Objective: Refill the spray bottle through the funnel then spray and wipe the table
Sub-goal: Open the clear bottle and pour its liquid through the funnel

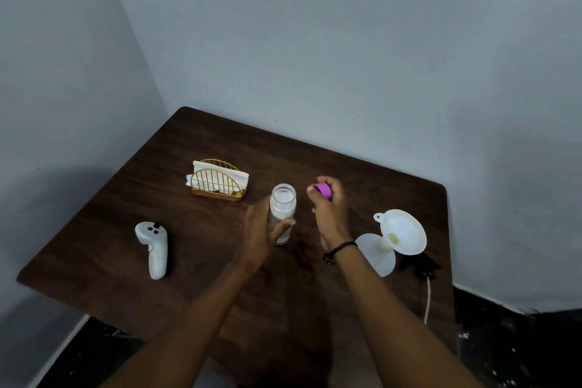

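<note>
A clear bottle (283, 203) holding pale liquid stands upright and uncapped at the middle of the dark wooden table (220, 261). My left hand (261, 236) grips its lower body. Just to the right, above the table, my right hand (329, 205) holds a purple cap (324, 191) in curled fingers. A white funnel (404, 233) sits tilted on top of a white spray bottle (378, 257) lying at the right. A gold wire holder with white napkins (219, 181) stands behind the bottle.
A white handheld controller (154, 249) lies at the left of the table. A black object (420, 264) with a pale cord sits by the right edge behind the funnel. Grey walls close in the table's back and left sides.
</note>
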Demonstrator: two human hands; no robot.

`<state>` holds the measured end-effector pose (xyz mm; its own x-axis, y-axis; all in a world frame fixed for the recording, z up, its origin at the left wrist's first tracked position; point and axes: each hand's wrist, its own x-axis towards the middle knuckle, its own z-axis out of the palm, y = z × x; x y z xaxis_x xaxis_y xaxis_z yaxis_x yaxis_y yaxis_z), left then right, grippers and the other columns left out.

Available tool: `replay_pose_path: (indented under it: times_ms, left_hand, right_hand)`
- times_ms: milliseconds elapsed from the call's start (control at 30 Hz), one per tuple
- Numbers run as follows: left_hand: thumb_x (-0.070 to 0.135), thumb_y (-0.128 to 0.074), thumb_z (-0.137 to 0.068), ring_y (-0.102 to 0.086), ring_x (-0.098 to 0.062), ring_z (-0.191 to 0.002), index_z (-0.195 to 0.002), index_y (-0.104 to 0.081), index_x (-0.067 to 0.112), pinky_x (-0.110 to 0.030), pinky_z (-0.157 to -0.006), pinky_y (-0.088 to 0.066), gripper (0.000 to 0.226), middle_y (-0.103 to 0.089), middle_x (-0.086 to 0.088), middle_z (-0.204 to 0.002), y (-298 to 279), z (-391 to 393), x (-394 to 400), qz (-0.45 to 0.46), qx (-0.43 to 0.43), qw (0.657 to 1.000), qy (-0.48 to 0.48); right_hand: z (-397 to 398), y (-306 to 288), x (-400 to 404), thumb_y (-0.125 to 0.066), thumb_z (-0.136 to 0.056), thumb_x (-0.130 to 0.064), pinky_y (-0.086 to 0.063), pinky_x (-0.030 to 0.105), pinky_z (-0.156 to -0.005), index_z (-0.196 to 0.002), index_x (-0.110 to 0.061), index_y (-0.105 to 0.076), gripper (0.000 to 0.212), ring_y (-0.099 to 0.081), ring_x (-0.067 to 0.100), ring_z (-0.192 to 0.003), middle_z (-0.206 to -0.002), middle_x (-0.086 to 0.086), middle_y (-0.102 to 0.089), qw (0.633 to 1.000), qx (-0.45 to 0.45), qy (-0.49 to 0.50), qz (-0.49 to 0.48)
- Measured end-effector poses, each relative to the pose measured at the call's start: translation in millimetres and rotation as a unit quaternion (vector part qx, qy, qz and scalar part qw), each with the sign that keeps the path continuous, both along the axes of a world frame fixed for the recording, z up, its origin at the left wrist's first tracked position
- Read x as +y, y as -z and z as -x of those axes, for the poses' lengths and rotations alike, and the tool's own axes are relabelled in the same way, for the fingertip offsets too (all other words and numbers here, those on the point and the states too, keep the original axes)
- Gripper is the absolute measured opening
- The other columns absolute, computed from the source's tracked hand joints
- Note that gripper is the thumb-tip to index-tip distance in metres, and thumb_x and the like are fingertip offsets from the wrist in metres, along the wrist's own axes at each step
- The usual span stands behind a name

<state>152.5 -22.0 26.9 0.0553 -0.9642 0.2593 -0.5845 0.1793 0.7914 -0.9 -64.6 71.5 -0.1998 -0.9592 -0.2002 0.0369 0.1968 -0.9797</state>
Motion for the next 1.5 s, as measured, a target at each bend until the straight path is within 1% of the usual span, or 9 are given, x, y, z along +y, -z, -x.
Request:
replay_pose_path:
  times_ms: [167,267,400,500,700,1033,1167,1367,1500]
  left_hand:
    - [0.051,-0.071,-0.079,-0.049,0.001,-0.112,-0.129,-0.055,0.021,-0.005,-0.092,-0.031,0.060,-0.061,0.009,-0.125,1,1,-3,-0.014,-0.003,1.000,-0.004]
    - [0.056,-0.068,-0.078,-0.051,-0.002,-0.111,-0.129,-0.055,0.020,-0.017,-0.091,-0.042,0.064,-0.062,0.006,-0.124,2,0,-2,-0.019,-0.003,1.000,-0.014]
    - [0.068,-0.059,-0.074,-0.054,-0.009,-0.111,-0.129,-0.055,0.018,-0.022,-0.090,-0.044,0.074,-0.063,0.003,-0.123,5,0,-1,-0.025,-0.010,0.999,-0.022]
    - [0.069,-0.059,-0.073,-0.054,-0.010,-0.110,-0.129,-0.055,0.017,-0.015,-0.086,-0.039,0.076,-0.062,0.003,-0.123,5,0,-1,-0.034,-0.006,0.999,-0.024]
    - [0.057,-0.072,-0.077,-0.055,-0.009,-0.112,-0.132,-0.054,0.018,-0.026,-0.092,-0.048,0.069,-0.063,0.003,-0.124,13,-4,-7,-0.034,-0.020,0.999,-0.027]
    - [0.058,-0.070,-0.077,-0.054,-0.011,-0.118,-0.135,-0.051,0.018,-0.029,-0.097,-0.048,0.073,-0.061,0.002,-0.129,15,-1,-5,-0.041,-0.024,0.998,-0.036]
    - [0.055,-0.072,-0.079,-0.052,-0.008,-0.114,-0.134,-0.051,0.020,-0.028,-0.095,-0.047,0.068,-0.061,0.004,-0.127,18,-2,-6,-0.042,-0.036,0.998,-0.036]
    - [0.051,-0.069,-0.083,-0.050,-0.006,-0.117,-0.134,-0.052,0.017,-0.023,-0.098,-0.041,0.064,-0.058,0.006,-0.129,9,0,-2,-0.028,-0.027,0.999,-0.030]
    - [0.056,-0.054,-0.080,-0.045,-0.003,-0.117,-0.131,-0.056,0.010,-0.014,-0.096,-0.034,0.068,-0.051,0.010,-0.125,-7,0,4,-0.001,-0.010,1.000,-0.005]
  right_hand:
    - [4,32,-6,-0.058,-0.097,-0.018,-0.058,0.036,-0.083,-0.120,-0.026,-0.054,0.025,-0.064,0.019,-0.099,-0.114,-0.001,-0.058,0.990,-0.043,0.017,-0.136]
    - [0,49,-9,-0.055,-0.100,-0.022,-0.057,0.039,-0.088,-0.121,-0.024,-0.053,0.022,-0.063,0.019,-0.096,-0.105,-0.002,-0.057,0.983,-0.062,0.027,-0.168]
    - [2,76,-10,-0.043,-0.103,-0.018,-0.052,0.031,-0.088,-0.123,-0.017,-0.058,0.024,-0.061,0.017,-0.101,-0.116,0.004,-0.063,0.985,0.119,0.008,-0.126]
    - [5,94,-11,-0.040,-0.104,-0.020,-0.044,0.033,-0.093,-0.119,-0.019,-0.061,0.026,-0.056,0.022,-0.111,-0.122,0.007,-0.061,0.954,0.283,-0.037,-0.092]
    - [2,112,-16,-0.047,-0.093,-0.002,-0.051,0.040,-0.081,-0.095,-0.014,-0.065,0.021,-0.059,0.027,-0.097,-0.104,0.008,-0.065,0.907,0.405,-0.109,-0.048]
    - [-1,103,-10,-0.050,-0.092,-0.007,-0.045,0.043,-0.101,-0.124,-0.016,-0.060,0.034,-0.051,0.030,-0.118,-0.129,0.010,-0.053,0.903,0.388,-0.176,-0.047]
    - [3,85,-1,-0.050,-0.095,-0.007,-0.044,0.035,-0.105,-0.131,-0.017,-0.056,0.038,-0.051,0.021,-0.124,-0.135,0.004,-0.052,0.935,0.321,-0.146,-0.041]
    - [2,48,36,-0.053,-0.088,-0.042,-0.049,0.030,-0.101,-0.134,-0.027,-0.051,0.049,-0.054,0.003,-0.120,-0.133,-0.010,-0.055,0.964,0.186,-0.171,0.079]
    - [-4,35,43,-0.064,-0.082,-0.052,-0.048,0.032,-0.104,-0.140,-0.033,-0.044,0.064,-0.052,0.001,-0.123,-0.138,-0.015,-0.052,0.955,0.188,-0.217,0.071]
